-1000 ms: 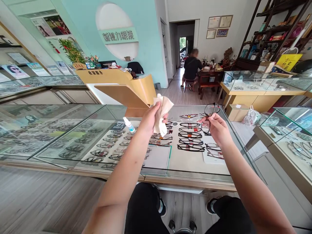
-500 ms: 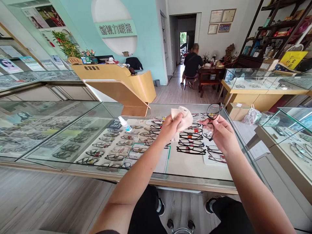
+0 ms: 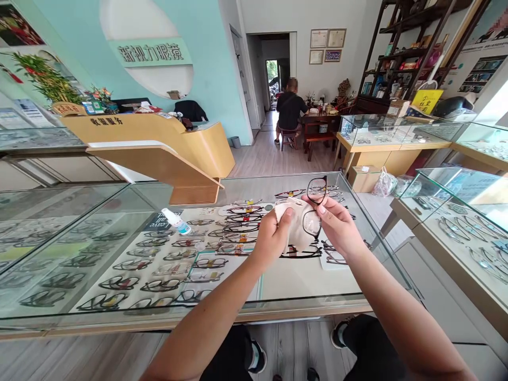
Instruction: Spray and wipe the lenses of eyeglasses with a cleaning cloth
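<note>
My left hand (image 3: 274,231) is closed on a cream cleaning cloth (image 3: 296,227), its thumb pressed on the near side. My right hand (image 3: 337,222) pinches a pair of dark-rimmed eyeglasses (image 3: 317,191) near the bridge, holding them on end with one lens above the other. The cloth lies directly behind the lower lens as I see it; whether it touches the lens I cannot tell. A white spray bottle (image 3: 177,221) with a blue label sits on the glass counter, left of my hands.
Beneath my hands is a glass display counter (image 3: 301,286) with rows of eyeglass frames (image 3: 159,286) inside. A wooden reception desk (image 3: 151,132) stands beyond it. More glass cases (image 3: 468,206) line the right. A person in black (image 3: 291,111) sits at a far table.
My hands have come closer together, bringing the cloth behind the lower lens of the eyeglasses. The camera view has turned to the right.
</note>
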The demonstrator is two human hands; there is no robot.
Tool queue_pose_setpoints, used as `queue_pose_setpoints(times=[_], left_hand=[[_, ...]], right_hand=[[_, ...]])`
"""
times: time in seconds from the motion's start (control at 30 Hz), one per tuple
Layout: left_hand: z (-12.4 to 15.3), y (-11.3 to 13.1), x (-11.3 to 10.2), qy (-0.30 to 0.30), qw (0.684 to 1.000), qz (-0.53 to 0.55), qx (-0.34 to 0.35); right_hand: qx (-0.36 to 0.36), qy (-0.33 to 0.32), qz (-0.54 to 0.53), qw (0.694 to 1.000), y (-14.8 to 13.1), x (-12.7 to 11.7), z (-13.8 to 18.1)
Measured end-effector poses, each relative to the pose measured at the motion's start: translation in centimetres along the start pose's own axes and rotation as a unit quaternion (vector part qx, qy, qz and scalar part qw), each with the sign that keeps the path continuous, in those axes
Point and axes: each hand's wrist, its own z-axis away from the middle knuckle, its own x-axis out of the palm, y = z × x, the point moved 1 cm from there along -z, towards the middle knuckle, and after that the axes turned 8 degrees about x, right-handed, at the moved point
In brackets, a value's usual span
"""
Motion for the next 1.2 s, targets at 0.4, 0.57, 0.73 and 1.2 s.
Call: queue_pose_setpoints(times=[0.4, 0.57, 0.73, 1.2], left_hand=[[0.0, 0.0, -0.1, -0.063, 0.998, 0.022, 0.014], [0.0, -0.2, -0.3, -0.027, 0.999, 0.029, 0.026], [0.3, 0.1, -0.4, -0.005, 0.999, 0.037, 0.039], [0.0, 0.7, -0.5, -0.095, 0.986, 0.112, 0.078]], right_hand=[[0.0, 0.023, -0.004, 1.0, 0.3, -0.3, -0.1], [-0.015, 0.063, -0.003, 0.998, -0.3, -0.4, -0.2], [-0.017, 0.077, -0.008, 0.997, -0.6, -0.4, -0.2], [-0.005, 0.076, -0.033, 0.997, -0.3, -0.6, -0.4]])
